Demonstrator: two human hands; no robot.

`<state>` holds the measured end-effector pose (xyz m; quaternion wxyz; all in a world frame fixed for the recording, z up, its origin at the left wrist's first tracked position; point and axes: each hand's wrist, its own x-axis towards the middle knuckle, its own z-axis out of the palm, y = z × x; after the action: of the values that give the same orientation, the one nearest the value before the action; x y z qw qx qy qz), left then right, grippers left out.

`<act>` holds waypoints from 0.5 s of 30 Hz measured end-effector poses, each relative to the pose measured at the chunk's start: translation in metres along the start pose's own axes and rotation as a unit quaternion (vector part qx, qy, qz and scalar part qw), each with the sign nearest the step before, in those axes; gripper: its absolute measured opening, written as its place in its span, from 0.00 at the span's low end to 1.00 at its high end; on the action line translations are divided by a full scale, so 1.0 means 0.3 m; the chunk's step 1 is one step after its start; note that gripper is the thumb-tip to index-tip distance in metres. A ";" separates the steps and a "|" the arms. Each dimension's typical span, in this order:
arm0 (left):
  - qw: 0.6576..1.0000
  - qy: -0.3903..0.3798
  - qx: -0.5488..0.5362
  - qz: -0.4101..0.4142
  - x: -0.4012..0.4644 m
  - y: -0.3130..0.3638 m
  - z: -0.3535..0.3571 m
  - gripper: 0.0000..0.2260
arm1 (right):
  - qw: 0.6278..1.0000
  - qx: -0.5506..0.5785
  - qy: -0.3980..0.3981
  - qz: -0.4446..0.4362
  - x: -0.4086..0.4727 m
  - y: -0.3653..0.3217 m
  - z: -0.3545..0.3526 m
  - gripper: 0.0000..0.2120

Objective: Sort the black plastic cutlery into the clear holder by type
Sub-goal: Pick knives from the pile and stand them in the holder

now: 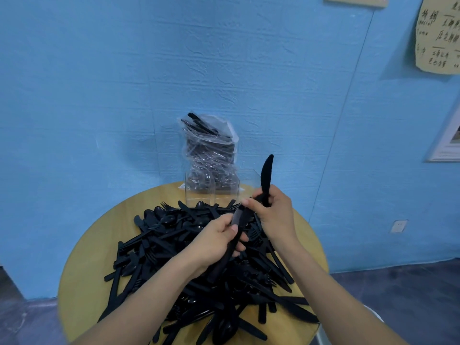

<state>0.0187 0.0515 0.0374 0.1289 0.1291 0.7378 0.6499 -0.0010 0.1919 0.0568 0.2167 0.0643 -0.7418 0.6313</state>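
Blue wall (99, 95) behind; both hands' fingers grip knives above piled cutlery (174, 257), bag (209, 155) behind.

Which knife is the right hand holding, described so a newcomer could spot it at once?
Start at the round wooden table heaped with black cutlery. Above the heap's far right edge, the right hand grips one knife. It alone stands upright, its serrated blade against the blue wall, while the rest lie flat.

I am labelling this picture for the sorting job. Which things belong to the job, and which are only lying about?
Job:
- cutlery pile
- knife in right hand
- piece in left hand, blurred
- clear holder

Lying about:
- bag of cutlery
- round table
- wall papers
- wall socket
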 end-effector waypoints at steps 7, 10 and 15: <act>0.998 0.064 0.020 0.020 0.019 -0.027 -0.018 0.10 | 0.999 -0.020 0.028 0.020 -0.008 0.012 0.008 0.14; 0.993 0.117 0.024 0.015 0.031 -0.031 -0.045 0.09 | 0.998 -0.003 -0.010 0.064 -0.029 0.010 -0.006 0.12; 0.989 0.139 0.027 0.032 0.038 -0.027 -0.029 0.08 | 0.994 0.000 -0.040 0.102 -0.099 0.011 0.078 0.05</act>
<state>0.0047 0.0466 0.0303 0.0012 0.0645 0.7612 0.6452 0.0190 0.1647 0.0393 0.1212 0.0135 -0.7525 0.6472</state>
